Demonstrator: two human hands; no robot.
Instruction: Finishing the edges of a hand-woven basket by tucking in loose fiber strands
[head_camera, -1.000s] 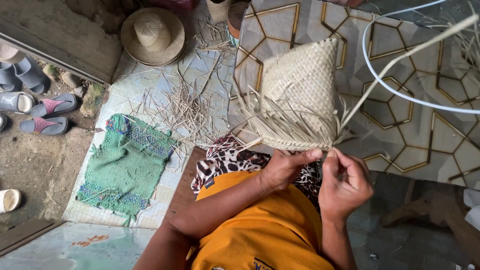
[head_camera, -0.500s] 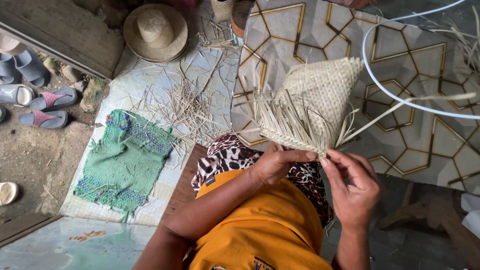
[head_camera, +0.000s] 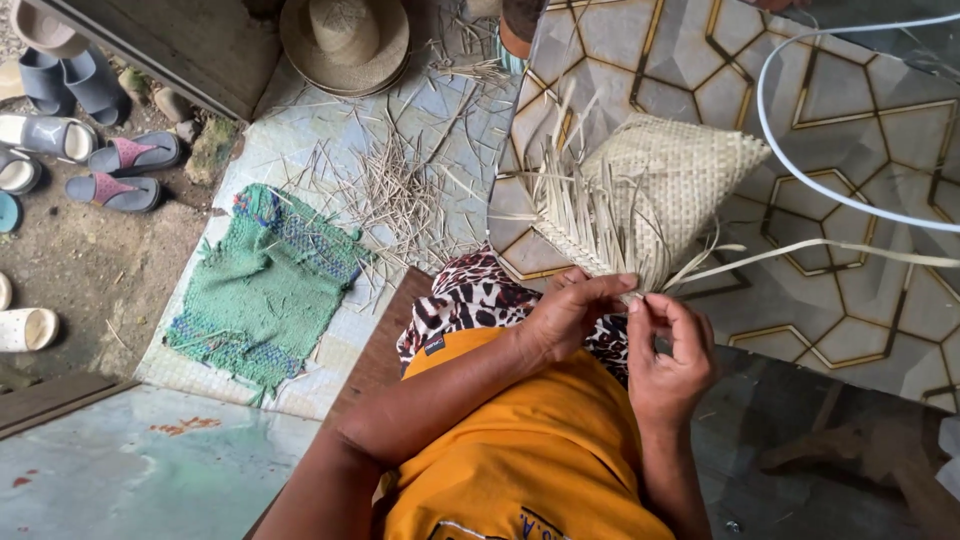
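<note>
From the head camera I see the woven straw piece (head_camera: 670, 185) has swung round since a second ago: its point now aims to the right and its loose fringe fans up and left, over the patterned floor (head_camera: 880, 310). My left hand (head_camera: 570, 315) and right hand (head_camera: 672, 355) both pinch the strands at its lower edge, so the weaving goes on along that rim; a long pale strip (head_camera: 840, 250) trails off to the right.
</note>
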